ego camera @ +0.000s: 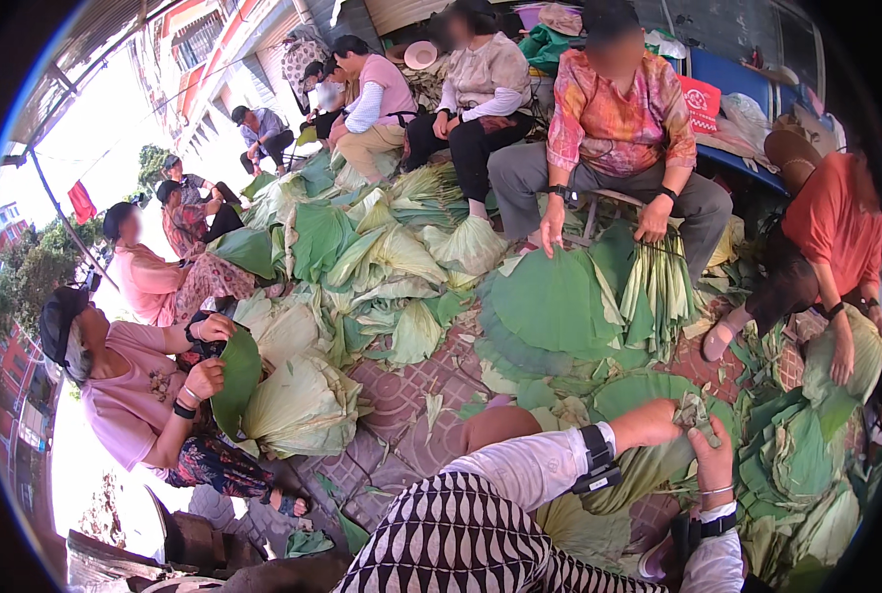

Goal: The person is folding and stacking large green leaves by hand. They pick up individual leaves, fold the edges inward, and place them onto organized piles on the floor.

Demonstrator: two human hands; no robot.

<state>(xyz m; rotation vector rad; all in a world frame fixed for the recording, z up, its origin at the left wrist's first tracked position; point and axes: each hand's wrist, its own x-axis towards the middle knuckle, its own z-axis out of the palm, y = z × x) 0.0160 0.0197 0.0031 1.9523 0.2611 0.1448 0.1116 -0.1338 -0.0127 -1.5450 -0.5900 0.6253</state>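
At the lower right, my left hand [645, 422] and my right hand [713, 452] meet at a gathered, crumpled end [692, 412] of large lotus leaves. Both hands are closed on it. A folded, yellowish-green leaf [637, 474] hangs below my left hand, beside my lap, and a broad green leaf [645, 391] spreads behind the hands. Each wrist wears a black strap over or near a white sleeve. Right of my right hand lies a stack of green leaves [786, 445]. The fingertips are partly hidden by the crumpled leaf.
Across from me a seated person [623, 111] holds a green leaf [552, 300] and a bundle of folded leaves [657, 289]. Another person at left [126, 378] holds a leaf; one in red [834, 222] bends over leaves at right. Leaf heaps [382, 259] and scraps cover much of the brick paving [411, 385].
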